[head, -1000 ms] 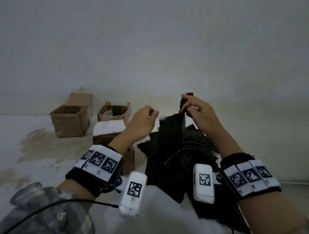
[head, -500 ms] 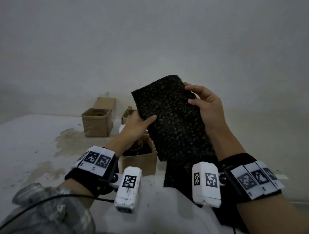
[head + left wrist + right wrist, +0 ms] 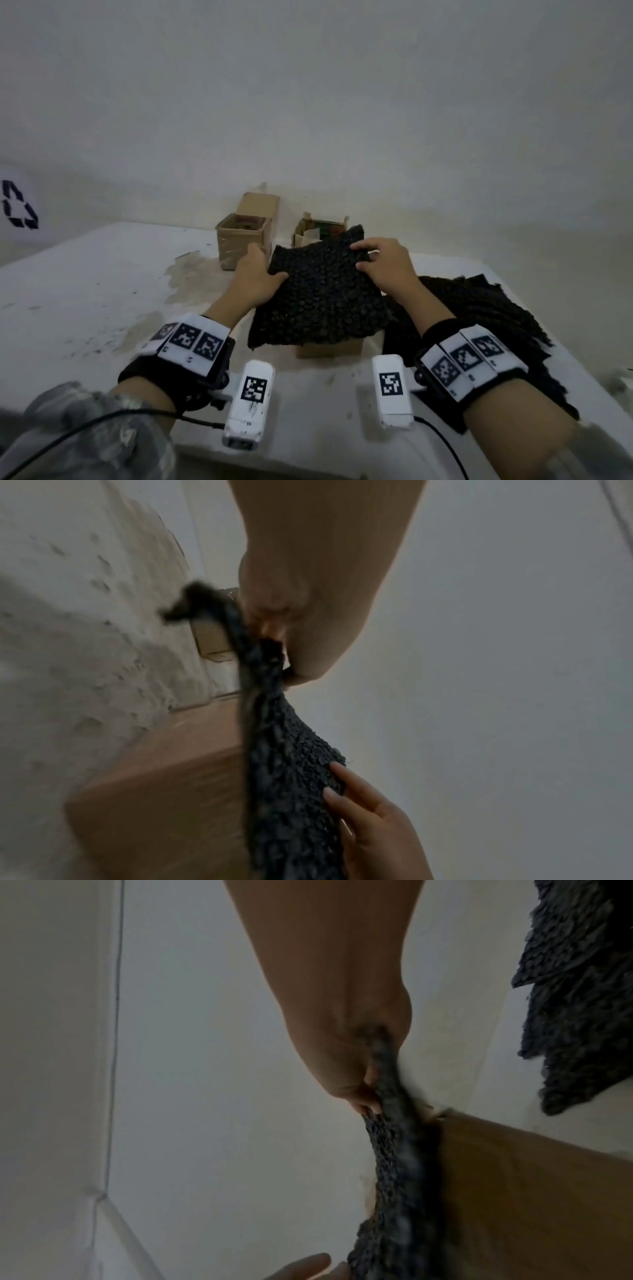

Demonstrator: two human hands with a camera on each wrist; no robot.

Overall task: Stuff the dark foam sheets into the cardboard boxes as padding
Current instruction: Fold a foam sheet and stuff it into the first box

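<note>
over the nearest cardboard box [image 3: 329, 346], both hands are holding one foam sheet [image 3: 318, 291] spread flat: left hand [image 3: 255, 274] is pinching its left edge, right hand [image 3: 383, 262] its right. box is sitting directly underneath, so i'm guessing straight down comes next.

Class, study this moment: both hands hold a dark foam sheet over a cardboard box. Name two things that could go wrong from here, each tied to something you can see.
1. The foam sheet looks wider than the near box under it, so unless folded it may bunch on the rim.
2. The left hand and right hand grip only the edges; pushing down could tip or shift the light box toward the foam pile.
</note>
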